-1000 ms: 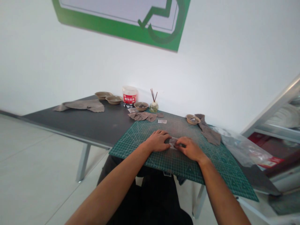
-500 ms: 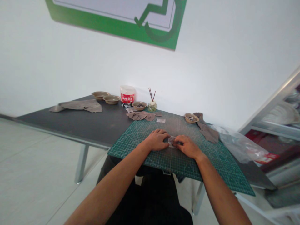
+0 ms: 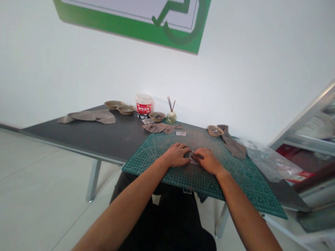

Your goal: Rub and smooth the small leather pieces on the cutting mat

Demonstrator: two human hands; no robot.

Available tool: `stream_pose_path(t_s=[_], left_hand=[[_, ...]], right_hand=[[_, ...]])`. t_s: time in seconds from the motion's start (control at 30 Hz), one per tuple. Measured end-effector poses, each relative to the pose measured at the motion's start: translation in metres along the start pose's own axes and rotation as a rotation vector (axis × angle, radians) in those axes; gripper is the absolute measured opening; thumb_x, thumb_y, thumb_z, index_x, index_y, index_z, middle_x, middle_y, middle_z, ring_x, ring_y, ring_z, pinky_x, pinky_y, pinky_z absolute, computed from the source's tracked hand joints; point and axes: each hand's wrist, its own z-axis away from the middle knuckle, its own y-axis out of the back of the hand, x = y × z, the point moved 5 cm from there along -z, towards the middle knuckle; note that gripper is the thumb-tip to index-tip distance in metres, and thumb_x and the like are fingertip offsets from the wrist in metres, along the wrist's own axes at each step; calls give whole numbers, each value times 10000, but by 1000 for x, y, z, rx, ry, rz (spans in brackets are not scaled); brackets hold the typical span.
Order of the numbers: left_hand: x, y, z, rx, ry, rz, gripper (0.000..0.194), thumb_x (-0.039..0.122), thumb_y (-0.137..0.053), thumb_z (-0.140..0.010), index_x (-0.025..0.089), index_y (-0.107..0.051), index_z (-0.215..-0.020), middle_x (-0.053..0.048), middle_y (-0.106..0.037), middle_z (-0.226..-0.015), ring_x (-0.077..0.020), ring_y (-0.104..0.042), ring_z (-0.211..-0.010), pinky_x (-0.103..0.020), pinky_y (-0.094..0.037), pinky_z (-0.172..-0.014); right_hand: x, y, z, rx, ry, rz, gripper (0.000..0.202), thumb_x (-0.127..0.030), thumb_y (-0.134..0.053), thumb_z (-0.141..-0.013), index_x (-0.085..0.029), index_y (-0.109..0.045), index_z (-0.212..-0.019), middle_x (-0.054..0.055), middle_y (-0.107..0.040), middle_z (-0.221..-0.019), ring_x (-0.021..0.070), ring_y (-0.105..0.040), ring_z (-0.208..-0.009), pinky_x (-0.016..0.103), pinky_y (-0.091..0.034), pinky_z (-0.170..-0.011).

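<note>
The right hand [image 3: 209,161] has edged nearer the left hand [image 3: 176,155] over the pale piece [image 3: 193,161], fingers bent, grip hard to tell, work seemingly unfinished.

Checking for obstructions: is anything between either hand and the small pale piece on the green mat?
Nothing visible does: the left hand and right hand are at the small pale piece on the green mat, partly hiding it. A pale rectangle lies beyond them, not between.
</note>
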Motion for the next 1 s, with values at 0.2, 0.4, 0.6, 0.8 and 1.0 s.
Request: stream_pose_path(t_s=[0.2,0.4,0.6,0.8,1.0], left_hand=[[-2,-2,-1,-2,12,-7,471,477,-575,-806,350,-565,-1260,-17,-512,-1361,-299,-427,-1262,-470,-334,-1061],[-1,-2,0,10,-4,-4,471,474,-576,-803,342,-567,-1255,-20,-515,-1354,-307,-420,-1263,-476,-337,-1056],[-2,-2,0,-2,2,8,468,477,-561,-811,345,-565,-1261,-21,-508,-1363,-309,-414,-1263,-480,-337,-1054],[-1,-1,0,2,-5,1,468,463,-568,-807,345,-567,-1260,-23,-511,-1360,-309,-418,-1260,-477,-342,-1047],[-3,-3,-1,1,-3,-6,470,470,-558,-816,339,-560,-1267,-23,-508,-1368,-304,-417,-1265,-471,-336,-1056]], right_hand=[[16,11,3,64,-76,52,161,-334,-579,-892,-214,-687,-898,45,-674,-937,179,-573,-933,330,-375,-903],[3,2,6,-31,43,-61,141,-337,-600,-883,-238,-683,-939,20,-678,-1000,156,-590,-946,308,-393,-905],[15,8,-6,90,-88,67,160,-331,-587,-885,-211,-693,-905,53,-681,-947,186,-570,-938,347,-373,-908],[6,7,11,-49,35,-85,165,-360,-586,-892,-226,-678,-922,18,-675,-979,149,-584,-924,295,-398,-876],[9,4,-6,65,-95,57,135,-324,-600,-883,-230,-688,-925,32,-677,-978,184,-566,-984,341,-356,-921]])
